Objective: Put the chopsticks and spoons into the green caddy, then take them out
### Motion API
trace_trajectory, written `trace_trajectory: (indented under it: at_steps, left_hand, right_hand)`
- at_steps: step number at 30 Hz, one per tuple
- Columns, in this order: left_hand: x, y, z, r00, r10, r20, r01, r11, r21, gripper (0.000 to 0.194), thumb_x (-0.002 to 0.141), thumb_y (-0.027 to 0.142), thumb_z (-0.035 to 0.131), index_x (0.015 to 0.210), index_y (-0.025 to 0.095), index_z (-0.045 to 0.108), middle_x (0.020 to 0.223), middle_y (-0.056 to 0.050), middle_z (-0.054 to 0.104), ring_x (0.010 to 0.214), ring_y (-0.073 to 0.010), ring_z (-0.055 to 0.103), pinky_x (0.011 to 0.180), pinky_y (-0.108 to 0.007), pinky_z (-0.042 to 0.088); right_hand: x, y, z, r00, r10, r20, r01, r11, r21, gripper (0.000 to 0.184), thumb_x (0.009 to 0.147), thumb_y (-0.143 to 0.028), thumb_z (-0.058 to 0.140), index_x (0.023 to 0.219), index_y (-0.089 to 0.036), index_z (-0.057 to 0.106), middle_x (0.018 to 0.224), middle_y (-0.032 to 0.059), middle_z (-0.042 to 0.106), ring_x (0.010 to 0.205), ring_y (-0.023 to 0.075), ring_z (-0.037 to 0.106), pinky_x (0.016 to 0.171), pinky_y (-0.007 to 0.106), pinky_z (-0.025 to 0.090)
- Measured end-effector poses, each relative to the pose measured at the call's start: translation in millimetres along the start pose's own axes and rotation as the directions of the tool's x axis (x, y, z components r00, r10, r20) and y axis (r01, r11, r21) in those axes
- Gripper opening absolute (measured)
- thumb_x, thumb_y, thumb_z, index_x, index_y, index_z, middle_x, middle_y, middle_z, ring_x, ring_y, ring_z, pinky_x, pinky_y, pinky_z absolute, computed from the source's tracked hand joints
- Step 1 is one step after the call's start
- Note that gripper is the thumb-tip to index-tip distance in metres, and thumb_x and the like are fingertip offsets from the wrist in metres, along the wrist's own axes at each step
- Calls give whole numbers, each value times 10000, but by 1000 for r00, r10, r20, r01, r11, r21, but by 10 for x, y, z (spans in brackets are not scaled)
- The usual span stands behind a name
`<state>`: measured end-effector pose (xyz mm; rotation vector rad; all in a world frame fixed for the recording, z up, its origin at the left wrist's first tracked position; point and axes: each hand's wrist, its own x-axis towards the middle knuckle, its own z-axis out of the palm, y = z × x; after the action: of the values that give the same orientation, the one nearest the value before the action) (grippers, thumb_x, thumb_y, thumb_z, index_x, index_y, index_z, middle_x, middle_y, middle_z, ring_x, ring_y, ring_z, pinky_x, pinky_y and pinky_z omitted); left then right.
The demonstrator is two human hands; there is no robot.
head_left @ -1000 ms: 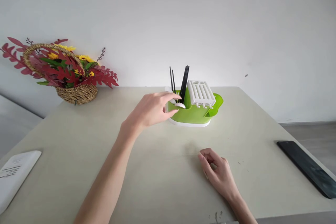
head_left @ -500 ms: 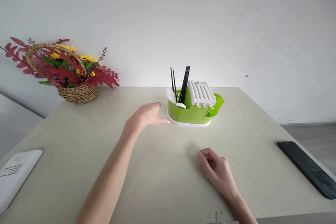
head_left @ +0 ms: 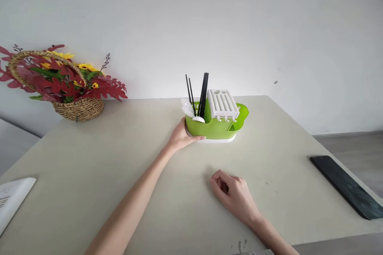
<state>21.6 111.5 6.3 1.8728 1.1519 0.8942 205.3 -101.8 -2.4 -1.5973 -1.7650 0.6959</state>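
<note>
A green and white utensil holder (head_left: 214, 129) stands upright on the table, with a slotted white rack (head_left: 223, 104) on its right part. Black chopsticks (head_left: 204, 95) and white spoons (head_left: 187, 107) stick up from its left part. My left hand (head_left: 181, 135) grips the holder's left end near the white base; its thumb lies along the front and the other fingers are hidden behind. Closer to me, my right hand (head_left: 231, 193) rests on the table with fingers curled in, apart from the holder. Nothing shows inside that curl.
On the back left of the table (head_left: 119, 159) a wicker basket (head_left: 80, 108) holds red leaves and yellow flowers. A white device (head_left: 16, 197) lies at the left edge, partly out of view. Toward the right edge lies a black phone (head_left: 344, 185). Behind everything rises a wall.
My left hand has moved right and closed on the left end of the holder. My right hand stays curled, shifted a little left in view. The whole view has shifted slightly.
</note>
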Motion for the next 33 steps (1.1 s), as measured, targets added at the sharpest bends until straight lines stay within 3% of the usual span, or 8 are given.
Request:
trace_trajectory:
  at_steps: [5,11,18,25,29,33]
  left_hand:
    - [90,86,243,998,12,-64,-6,995,97,969,574,611,961,1352,230,527,1316,-131,685,1233,-404,633,970,-458,535]
    - [483,259,765,999,33,-39,-27,989,144,1000,591,650,943,1374,212,501,1336,-153,681,1229,-408,643,973,-454,533]
    - [954,412,1285,987,151,50,-158,968,193,965,629,682,907,1371,200,525,1376,-170,667,1250,-421,632,1049,-489,484]
    - [1021,333,1347,982,178,68,-188,964,186,1051,609,706,906,1430,199,491,1425,-201,640,1291,-464,605,1053,-537,478]
    - [931,317,1308,989,139,47,-140,989,41,1100,609,608,944,1509,267,410,1487,-165,611,1379,-437,559,1083,-556,479]
    - [823,289,1268,993,114,4,-111,972,-206,1011,684,479,934,1511,279,389,1562,-148,545,1452,-358,507,1193,-537,402]
  right_hand:
    - [80,-33,80,992,-124,38,125,991,-40,251,1004,-314,522,771,-243,580,573,-49,570,492,107,475,562,225,332]
    - [165,-96,105,972,-210,106,206,977,50,187,954,-252,569,768,-238,552,590,-53,600,499,95,472,566,231,301]
    - [320,-125,74,987,-112,116,71,948,310,225,947,-250,545,735,-241,469,557,-75,490,485,91,373,536,238,299]
    - [399,-133,75,991,-66,117,1,877,480,270,978,-341,542,738,-240,472,555,-78,390,514,100,343,513,248,283]
    - [405,-92,13,995,-10,100,-44,850,524,316,989,-441,552,755,-233,505,567,-76,377,533,102,333,511,246,283]
    - [406,-41,-4,997,42,69,-72,839,540,372,993,-526,546,774,-227,520,567,-77,379,530,98,318,503,248,256]
